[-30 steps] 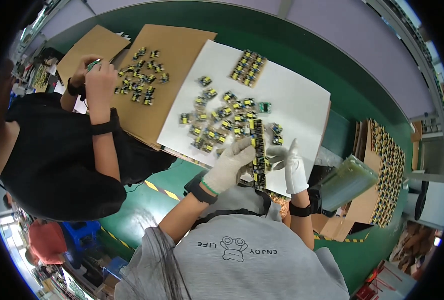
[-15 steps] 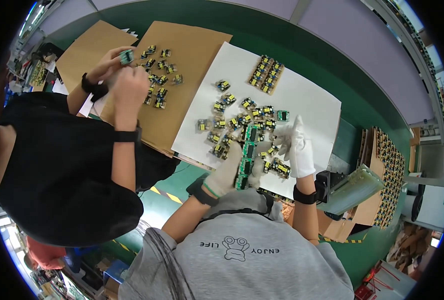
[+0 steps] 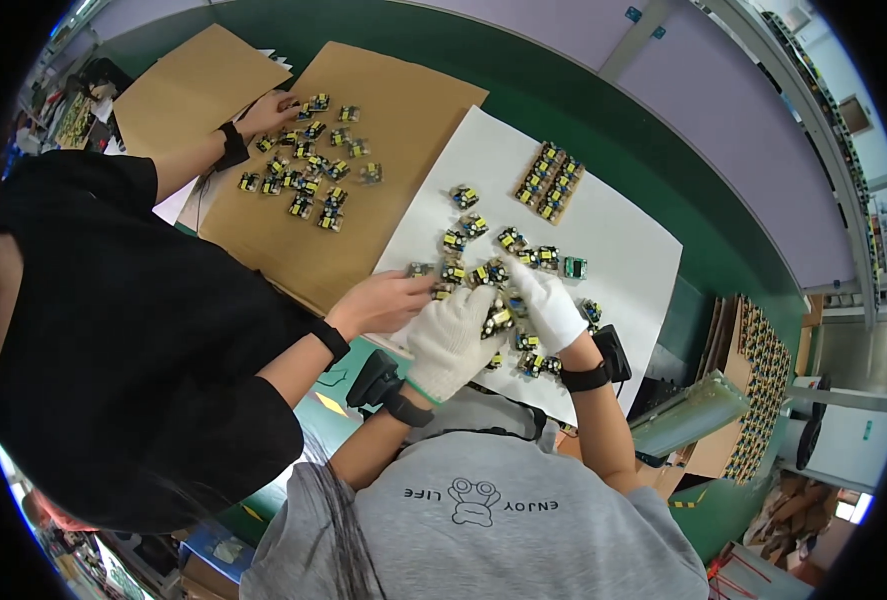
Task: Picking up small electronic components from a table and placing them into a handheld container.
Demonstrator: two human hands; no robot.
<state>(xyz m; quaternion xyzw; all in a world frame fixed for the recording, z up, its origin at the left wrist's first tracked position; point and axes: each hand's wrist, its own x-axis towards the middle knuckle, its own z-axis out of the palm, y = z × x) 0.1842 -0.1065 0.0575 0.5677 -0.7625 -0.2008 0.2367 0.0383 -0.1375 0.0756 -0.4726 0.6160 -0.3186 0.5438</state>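
Observation:
My left hand (image 3: 452, 342), in a knitted white glove, is closed at the edge of a small circuit board (image 3: 500, 318) with yellow and black parts facing up. Its fingertips are partly hidden. My right hand (image 3: 547, 302), in a smoother white glove, reaches in from the other side with its fingers pointing toward the loose boards (image 3: 489, 272); its grip does not show. Several similar boards lie scattered around both hands on a white sheet (image 3: 624, 290). One board (image 3: 576, 267) rests green side up, right of the group.
Close by my left hand is a co-worker's bare hand (image 3: 389, 303); their other hand (image 3: 267, 112) touches boards on brown cardboard (image 3: 404, 90). Two joined rows of boards (image 3: 549, 182) lie at the back. Board-covered cardboard (image 3: 759, 390) stands at right, beyond a translucent greenish panel (image 3: 692, 412).
The long green strip of boards between my hands no longer shows; boards with yellow parts are there now. My right hand moved left and inward. The co-worker's hands separated, one reaching toward my left hand.

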